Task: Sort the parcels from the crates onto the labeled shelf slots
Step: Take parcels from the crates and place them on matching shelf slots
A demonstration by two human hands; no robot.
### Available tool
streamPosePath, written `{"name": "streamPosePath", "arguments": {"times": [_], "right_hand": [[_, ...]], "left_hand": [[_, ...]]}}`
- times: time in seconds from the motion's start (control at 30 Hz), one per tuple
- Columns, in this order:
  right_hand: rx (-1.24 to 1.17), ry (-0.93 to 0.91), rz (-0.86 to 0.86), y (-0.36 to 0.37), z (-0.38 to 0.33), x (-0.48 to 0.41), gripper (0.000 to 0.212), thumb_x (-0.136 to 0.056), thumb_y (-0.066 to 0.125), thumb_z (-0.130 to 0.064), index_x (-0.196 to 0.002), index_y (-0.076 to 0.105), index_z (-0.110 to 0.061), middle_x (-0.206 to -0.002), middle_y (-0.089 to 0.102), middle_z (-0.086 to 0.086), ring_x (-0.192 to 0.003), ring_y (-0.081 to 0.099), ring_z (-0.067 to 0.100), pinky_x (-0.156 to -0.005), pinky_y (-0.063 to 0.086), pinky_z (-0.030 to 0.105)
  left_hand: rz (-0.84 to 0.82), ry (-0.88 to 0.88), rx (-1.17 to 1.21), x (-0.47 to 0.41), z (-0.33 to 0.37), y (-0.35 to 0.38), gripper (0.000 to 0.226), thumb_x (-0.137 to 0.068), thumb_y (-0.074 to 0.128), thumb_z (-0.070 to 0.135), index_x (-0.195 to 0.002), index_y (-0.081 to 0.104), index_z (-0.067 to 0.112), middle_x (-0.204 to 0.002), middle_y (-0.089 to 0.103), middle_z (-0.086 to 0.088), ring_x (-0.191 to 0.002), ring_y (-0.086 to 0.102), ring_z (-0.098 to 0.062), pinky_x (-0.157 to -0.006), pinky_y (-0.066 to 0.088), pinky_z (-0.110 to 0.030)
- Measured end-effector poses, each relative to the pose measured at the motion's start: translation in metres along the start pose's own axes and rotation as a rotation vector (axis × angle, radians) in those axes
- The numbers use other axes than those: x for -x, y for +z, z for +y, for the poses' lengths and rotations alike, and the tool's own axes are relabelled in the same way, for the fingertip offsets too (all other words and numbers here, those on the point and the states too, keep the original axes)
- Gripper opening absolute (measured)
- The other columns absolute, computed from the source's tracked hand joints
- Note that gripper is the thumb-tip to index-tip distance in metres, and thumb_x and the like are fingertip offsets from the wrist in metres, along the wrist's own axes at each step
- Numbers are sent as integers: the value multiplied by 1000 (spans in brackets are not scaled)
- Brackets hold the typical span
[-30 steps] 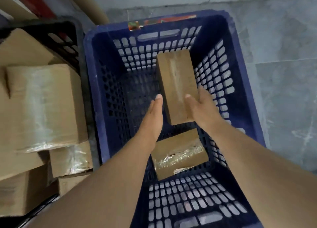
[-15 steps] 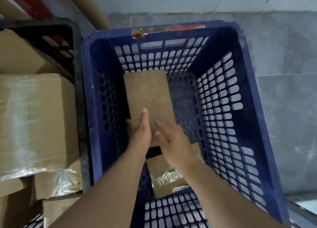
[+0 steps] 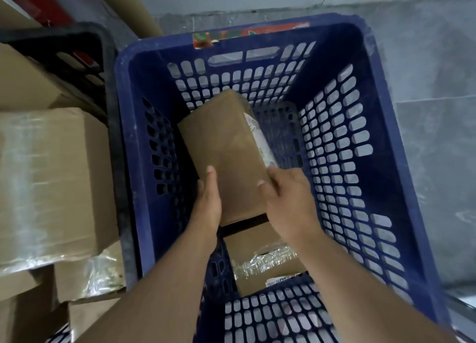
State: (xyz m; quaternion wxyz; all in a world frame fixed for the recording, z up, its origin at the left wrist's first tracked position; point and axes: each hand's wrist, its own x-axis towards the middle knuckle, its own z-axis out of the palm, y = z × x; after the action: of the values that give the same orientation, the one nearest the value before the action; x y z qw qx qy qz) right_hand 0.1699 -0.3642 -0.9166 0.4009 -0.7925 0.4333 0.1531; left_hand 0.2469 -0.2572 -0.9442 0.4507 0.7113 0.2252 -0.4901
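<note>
A long brown cardboard parcel [image 3: 226, 149] with a white label along its right side is held inside the blue perforated crate [image 3: 360, 177]. My left hand [image 3: 208, 203] grips its near left edge, thumb on top. My right hand [image 3: 288, 198] grips the near right corner, fingers curled round the side. Below them, a second brown parcel [image 3: 260, 260] with shiny tape lies on the crate floor, partly hidden by my right forearm.
A black crate [image 3: 77, 56] at the left holds several taped cardboard boxes [image 3: 51, 183]. A brown cardboard tube [image 3: 136, 10] leans behind the crates. Grey floor [image 3: 432, 110] lies to the right, a pale wall beyond.
The parcel has turned so its labelled side shows at the right. My right hand moved from on top of the parcel to its right corner. The camera tilted slightly.
</note>
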Motion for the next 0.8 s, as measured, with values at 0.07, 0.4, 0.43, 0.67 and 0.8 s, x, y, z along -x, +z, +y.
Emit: {"name": "streamPosePath", "arguments": {"times": [0.07,0.4,0.43,0.67,0.8], "right_hand": [[124,-160,78,1,-6,20,39,-96,50,-36,-127,61,-17,-122,53,5,-116,47,19,-103,42,42],[-20,-215,41,28,-10,16,36,-99,48,-23,-134,57,-21,-141,47,-4,-132,34,11,-114,28,30],[-50,-168,75,27,-7,10,37,-99,48,-23,-136,54,-20,-138,47,-4,-130,34,10,-112,27,26],[-449,252,-132,8,-6,-8,30,-104,32,-33,-104,58,-19,-101,60,-8,-86,54,2,-72,40,18],[-518,260,-130,-3,-3,-9,43,-103,28,-44,-100,63,-20,-98,66,-4,-90,58,11,-66,38,23]], "left_hand": [[20,-38,-151,3,-3,0,86,-85,21,80,-155,14,31,-164,7,1,-149,13,-24,-120,13,-48],[25,124,31,-2,-7,-6,36,-104,38,34,-140,42,36,-116,65,6,-106,61,-16,-99,47,-40],[33,122,43,-1,-7,-7,34,-104,37,32,-138,44,35,-108,65,8,-100,62,-13,-91,50,-36],[17,70,83,3,-2,-1,37,-105,36,30,-141,43,37,-111,66,7,-102,61,-14,-99,48,-41],[3,16,168,12,2,2,34,-103,38,43,-134,47,33,-110,67,6,-105,62,-18,-100,48,-49]]}}
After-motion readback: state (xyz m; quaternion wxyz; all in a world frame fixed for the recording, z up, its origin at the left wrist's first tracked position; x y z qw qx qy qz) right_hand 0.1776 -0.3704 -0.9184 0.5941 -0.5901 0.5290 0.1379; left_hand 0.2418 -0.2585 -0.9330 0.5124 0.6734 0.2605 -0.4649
